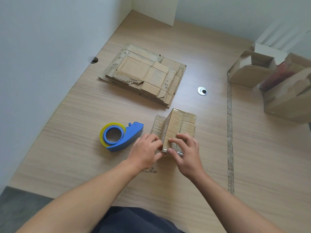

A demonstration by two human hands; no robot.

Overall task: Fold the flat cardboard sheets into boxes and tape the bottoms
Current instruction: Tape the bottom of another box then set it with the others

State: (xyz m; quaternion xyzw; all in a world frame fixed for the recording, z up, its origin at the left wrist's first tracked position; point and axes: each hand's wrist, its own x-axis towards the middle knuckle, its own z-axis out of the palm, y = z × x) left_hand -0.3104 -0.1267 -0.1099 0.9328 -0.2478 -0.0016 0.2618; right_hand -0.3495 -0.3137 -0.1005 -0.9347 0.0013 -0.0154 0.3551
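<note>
A small folded cardboard box (178,127) stands on the wooden table (84,157) with its closed flaps facing up and clear tape glinting at its near end. My left hand (146,152) grips the box's near left corner, thumb and fingers curled against it. My right hand (184,153) presses curled fingers on the near top edge and the tape there. A blue tape dispenser (120,136) with a roll of clear tape lies just left of my left hand. A stack of flat cardboard sheets (145,74) lies farther back.
Open cardboard boxes (269,81) stand at the right edge, one holding something red. A metal grommet (202,90) sits in the table between them and the stack. A taped seam (229,132) runs down the table on the right. A white wall borders the left.
</note>
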